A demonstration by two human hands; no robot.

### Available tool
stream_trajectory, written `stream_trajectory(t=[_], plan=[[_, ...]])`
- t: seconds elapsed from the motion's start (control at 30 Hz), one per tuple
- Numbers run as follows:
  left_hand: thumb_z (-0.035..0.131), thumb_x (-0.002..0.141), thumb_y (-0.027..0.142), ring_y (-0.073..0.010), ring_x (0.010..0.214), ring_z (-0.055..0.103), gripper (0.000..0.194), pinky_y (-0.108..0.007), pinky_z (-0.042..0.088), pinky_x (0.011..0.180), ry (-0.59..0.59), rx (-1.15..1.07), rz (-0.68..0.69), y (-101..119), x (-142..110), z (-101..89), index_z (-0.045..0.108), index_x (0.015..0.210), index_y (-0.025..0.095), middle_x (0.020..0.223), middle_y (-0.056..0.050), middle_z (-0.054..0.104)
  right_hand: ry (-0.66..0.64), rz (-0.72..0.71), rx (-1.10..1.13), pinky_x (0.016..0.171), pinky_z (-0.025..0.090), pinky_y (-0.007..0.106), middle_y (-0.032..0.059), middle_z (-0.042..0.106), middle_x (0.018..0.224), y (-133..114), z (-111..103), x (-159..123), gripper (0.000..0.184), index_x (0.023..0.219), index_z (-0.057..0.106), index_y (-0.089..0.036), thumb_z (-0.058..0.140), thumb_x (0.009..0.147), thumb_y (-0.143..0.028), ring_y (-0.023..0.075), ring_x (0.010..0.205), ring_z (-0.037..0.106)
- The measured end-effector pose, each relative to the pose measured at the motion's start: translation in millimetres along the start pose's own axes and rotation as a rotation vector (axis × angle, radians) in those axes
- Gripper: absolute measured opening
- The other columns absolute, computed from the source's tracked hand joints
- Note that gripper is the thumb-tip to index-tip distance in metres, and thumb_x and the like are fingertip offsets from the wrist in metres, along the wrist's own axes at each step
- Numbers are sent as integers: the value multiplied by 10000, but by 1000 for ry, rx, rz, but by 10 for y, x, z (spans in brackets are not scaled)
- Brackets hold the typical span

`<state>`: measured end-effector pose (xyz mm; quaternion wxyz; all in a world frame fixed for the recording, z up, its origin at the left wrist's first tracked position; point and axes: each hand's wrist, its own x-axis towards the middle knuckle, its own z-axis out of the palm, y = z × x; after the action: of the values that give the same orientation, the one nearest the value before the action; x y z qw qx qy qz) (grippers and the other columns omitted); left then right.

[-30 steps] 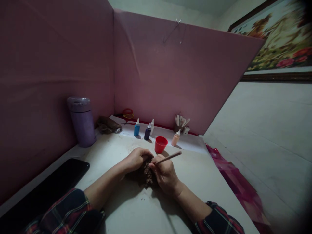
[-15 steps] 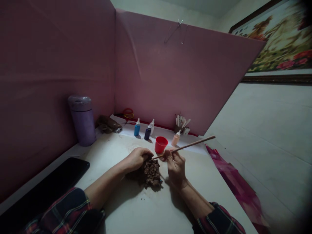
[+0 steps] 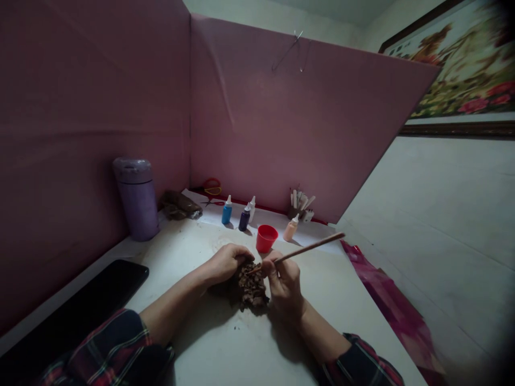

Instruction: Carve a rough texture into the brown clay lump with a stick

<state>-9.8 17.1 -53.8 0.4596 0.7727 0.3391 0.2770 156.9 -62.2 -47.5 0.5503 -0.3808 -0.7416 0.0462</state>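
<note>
A rough, crumbly lump of brown clay rests on the white tabletop. My left hand curves around its far left side, fingers closed against it and partly hidden. In my right hand, a thin brown stick is pinched between thumb and fingers. Its lower tip touches the top of the clay, while the other end points up and to the right. Just beyond my hands stands a red cup.
Behind the cup stand a blue bottle, a dark purple bottle, and a peach bottle. A holder of white tools is at the back. On the left are a purple tumbler and a black phone. Pink panels enclose the back.
My right hand drew the stick back to the right, uncovering more of the clay, then moved down and left so the tip meets its top. My left hand stays in place.
</note>
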Motion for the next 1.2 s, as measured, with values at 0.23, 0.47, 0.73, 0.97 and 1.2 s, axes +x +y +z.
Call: stream_trajectory(t=[0.23, 0.47, 0.73, 0.97, 1.2], plan=[[475, 808, 276, -187, 795, 629, 328, -276, 463, 745, -3, 11, 3, 2, 1, -3, 726, 930, 104, 883, -72, 733, 33, 89, -1, 585, 401, 256, -6, 529, 654, 72, 5, 25, 241, 737, 524, -194, 448, 962, -233, 134, 589, 518], [478, 808, 265, -192, 810, 636, 321, -283, 466, 766, 5, 19, 18, 4, 12, -4, 728, 929, 103, 889, -82, 738, -37, 92, -8, 579, 394, 255, -7, 527, 631, 42, -21, 32, 253, 723, 532, -190, 455, 957, -249, 134, 579, 517], [467, 790, 249, -190, 769, 622, 323, -281, 468, 735, 4, 35, 25, 32, -4, -10, 731, 898, 96, 839, -75, 728, -137, 126, 10, 568, 397, 247, -13, 508, 640, -9, 65, 56, 240, 729, 522, -190, 464, 954, -247, 127, 580, 502], [463, 797, 266, -205, 820, 630, 345, -290, 463, 765, 12, 25, -7, 43, 1, -4, 729, 930, 91, 890, -89, 732, 69, 149, 41, 561, 393, 251, -20, 508, 611, -5, 12, 52, 248, 733, 519, -195, 451, 964, -255, 127, 560, 502], [472, 802, 278, -180, 743, 615, 322, -268, 459, 703, 16, 35, 12, 25, -2, -4, 730, 886, 105, 814, -63, 725, -111, 164, -25, 543, 405, 247, -9, 537, 606, 26, 41, 61, 263, 713, 535, -191, 470, 954, -275, 132, 558, 514]])
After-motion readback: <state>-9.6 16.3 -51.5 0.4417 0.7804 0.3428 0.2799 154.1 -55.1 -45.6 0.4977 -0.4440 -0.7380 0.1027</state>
